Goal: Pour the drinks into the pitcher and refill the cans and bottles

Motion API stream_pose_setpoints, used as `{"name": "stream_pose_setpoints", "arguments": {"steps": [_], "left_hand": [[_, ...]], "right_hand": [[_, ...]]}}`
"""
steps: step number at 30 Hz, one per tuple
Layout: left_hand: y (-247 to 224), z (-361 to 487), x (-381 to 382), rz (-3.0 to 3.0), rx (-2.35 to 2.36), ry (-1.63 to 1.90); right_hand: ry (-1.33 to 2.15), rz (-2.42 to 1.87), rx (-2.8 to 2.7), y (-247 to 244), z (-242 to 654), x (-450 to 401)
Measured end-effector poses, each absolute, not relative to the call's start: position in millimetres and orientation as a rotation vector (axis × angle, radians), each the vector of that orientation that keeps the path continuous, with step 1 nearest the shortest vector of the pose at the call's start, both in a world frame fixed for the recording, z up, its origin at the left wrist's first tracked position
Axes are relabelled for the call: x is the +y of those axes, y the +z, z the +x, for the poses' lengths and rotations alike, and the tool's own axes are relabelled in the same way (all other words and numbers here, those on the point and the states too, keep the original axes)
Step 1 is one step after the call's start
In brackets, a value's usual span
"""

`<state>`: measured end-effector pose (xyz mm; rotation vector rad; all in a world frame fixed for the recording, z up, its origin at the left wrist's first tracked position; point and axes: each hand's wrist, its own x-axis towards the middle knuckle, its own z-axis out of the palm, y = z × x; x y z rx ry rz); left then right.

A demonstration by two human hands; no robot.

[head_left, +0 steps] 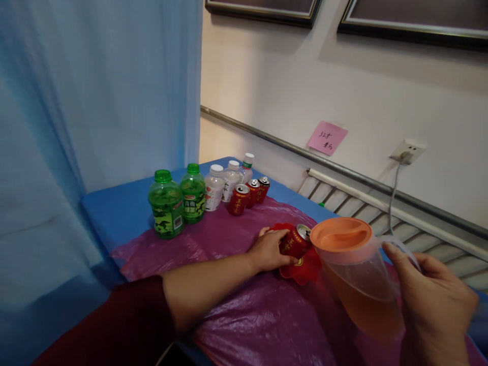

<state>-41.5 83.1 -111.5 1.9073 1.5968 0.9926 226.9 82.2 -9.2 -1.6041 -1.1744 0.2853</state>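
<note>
My left hand [271,249] is wrapped round a red drink can [295,241] with gold lettering, its top leaning slightly to the right. Under the can lies a red dish with a wavy rim [305,272]. In my right hand [430,290] is the handle of a clear plastic pitcher [366,290] with an orange lid [341,234]. The pitcher is tilted, its spout side close to the top of the can, and brownish liquid fills part of it. Whether liquid is flowing between them I cannot tell.
Purple plastic sheeting [251,315] covers part of a blue surface [122,203]. Several drinks stand behind: green bottles [166,208], white-capped bottles [214,190] and red cans [239,201]. A blue curtain [133,91] hangs left. A radiator [351,203] and pipe [274,140] line the wall.
</note>
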Motion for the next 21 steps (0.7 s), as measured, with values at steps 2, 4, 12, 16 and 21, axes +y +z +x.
{"name": "stream_pose_setpoints", "arguments": {"steps": [2,4,12,16,21], "left_hand": [[-111.8,-41.4,83.1,1.907,1.595,0.993],[-112.1,-41.4,83.1,1.902,1.597,0.992],[-112.1,-41.2,83.0,1.905,1.583,1.011],[-112.2,-41.0,83.1,1.907,1.592,1.007],[-112.9,-41.2,83.5,1.896,1.601,0.998]], "right_hand": [[0.276,-1.603,-1.184,-9.4,227.7,82.6],[0.267,-1.582,-1.177,-10.7,228.6,83.3],[0.26,-1.564,-1.166,-8.7,225.3,81.7],[0.256,-1.553,-1.179,-6.2,223.6,80.6],[0.28,-1.555,-1.161,-7.5,223.4,81.7]]}}
